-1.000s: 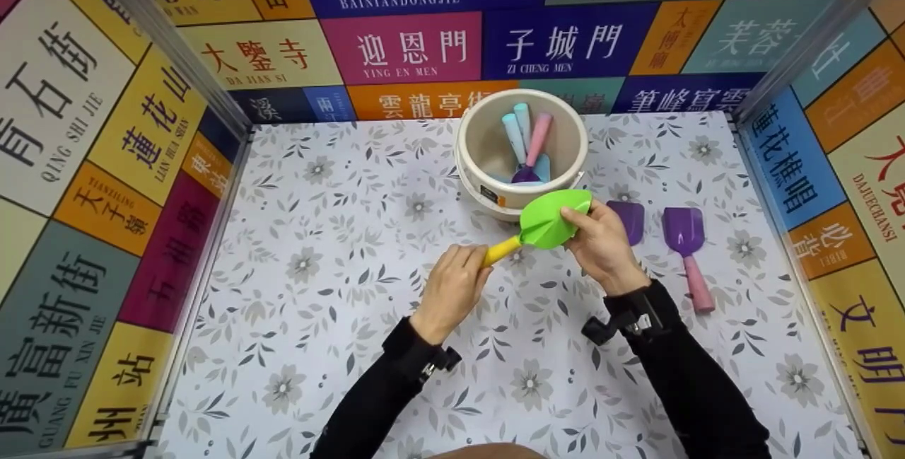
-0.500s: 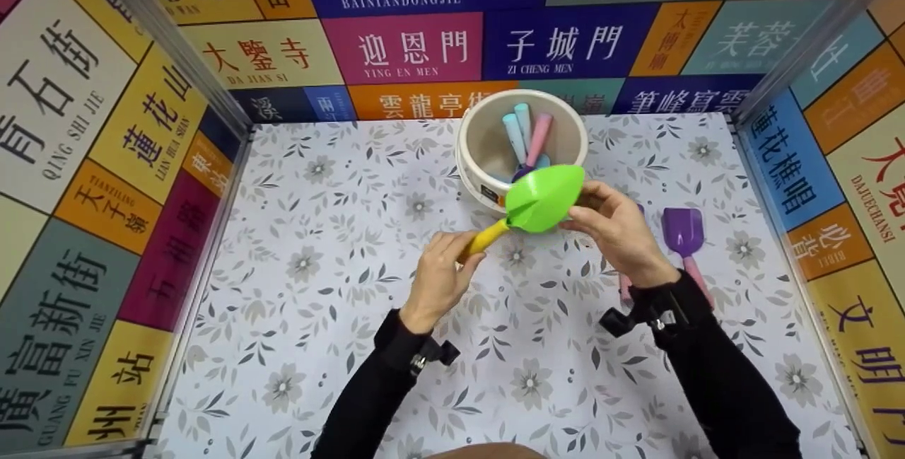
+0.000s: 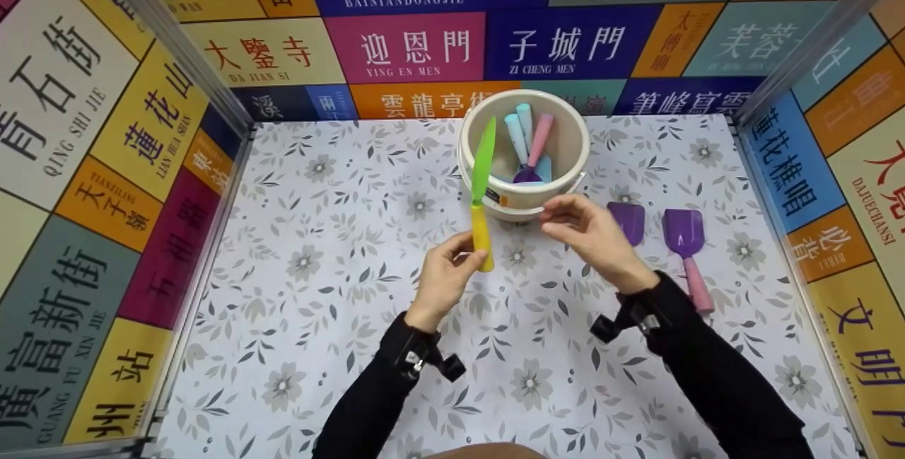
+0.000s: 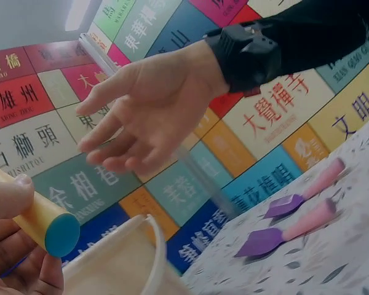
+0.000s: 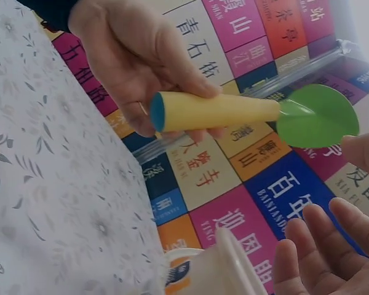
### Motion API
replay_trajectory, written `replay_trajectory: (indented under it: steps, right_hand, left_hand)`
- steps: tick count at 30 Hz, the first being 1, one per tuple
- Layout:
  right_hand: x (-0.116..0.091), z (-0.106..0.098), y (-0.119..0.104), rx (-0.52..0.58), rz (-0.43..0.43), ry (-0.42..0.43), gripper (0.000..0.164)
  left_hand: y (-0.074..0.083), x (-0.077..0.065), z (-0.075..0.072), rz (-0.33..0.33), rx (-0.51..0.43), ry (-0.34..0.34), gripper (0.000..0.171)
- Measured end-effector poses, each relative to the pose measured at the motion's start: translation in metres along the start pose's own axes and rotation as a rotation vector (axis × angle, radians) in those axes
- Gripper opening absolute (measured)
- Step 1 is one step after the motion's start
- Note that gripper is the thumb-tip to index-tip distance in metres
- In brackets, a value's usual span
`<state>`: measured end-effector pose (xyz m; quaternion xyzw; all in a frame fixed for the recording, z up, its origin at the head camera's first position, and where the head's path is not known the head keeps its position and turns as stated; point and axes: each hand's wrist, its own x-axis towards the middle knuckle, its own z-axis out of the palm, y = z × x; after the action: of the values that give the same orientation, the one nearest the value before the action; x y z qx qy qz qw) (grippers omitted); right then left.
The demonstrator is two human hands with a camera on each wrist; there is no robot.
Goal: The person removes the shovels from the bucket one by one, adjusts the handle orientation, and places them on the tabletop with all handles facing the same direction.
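Between thumb and fingers, my left hand [image 3: 445, 275] pinches the yellow handle of a green toy trowel [image 3: 483, 169], its blade pointing up and seen edge-on in the head view. The right wrist view shows the whole trowel [image 5: 317, 117] and the handle's blue end. My right hand [image 3: 590, 236] is apart from the trowel, fingers loosely bent and holding nothing; its palm [image 4: 160, 98] shows in the left wrist view. Just beyond both hands stands a cream bucket [image 3: 523, 197] with several small shovels [image 3: 539, 141] inside, their light blue and pink handles sticking up.
To the right lie two purple shovels with pink handles: one shovel [image 3: 684, 233] in full view, the other shovel [image 3: 628, 222] partly behind my right hand. A floral-patterned cloth [image 3: 304, 346] covers the table. Panels [image 3: 410, 42] with printed characters wall in the back and sides.
My right hand has let go of the green blade. The left hand has turned the trowel from a slant with its face showing to upright and edge-on.
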<state>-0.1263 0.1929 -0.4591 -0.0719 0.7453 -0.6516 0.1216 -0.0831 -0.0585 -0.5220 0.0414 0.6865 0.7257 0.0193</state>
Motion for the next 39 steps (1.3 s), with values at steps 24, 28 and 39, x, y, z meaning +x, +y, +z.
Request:
replay_trajectory:
  steps: [24,28,39]
  right_hand:
    - [0.015,0.049,0.029,0.351,0.125,-0.050,0.020]
    - [0.015,0.048,0.030,0.336,0.120,-0.047,0.022]
    - [0.014,0.046,0.030,0.239,0.098,-0.019,0.020]
  left_hand:
    - [-0.026,-0.008,0.030,-0.059,0.027,-0.132,0.037]
    - [-0.027,-0.007,0.030,-0.065,0.040,-0.143,0.038]
    - [-0.027,-0.005,0.031,-0.067,0.051,-0.166,0.038]
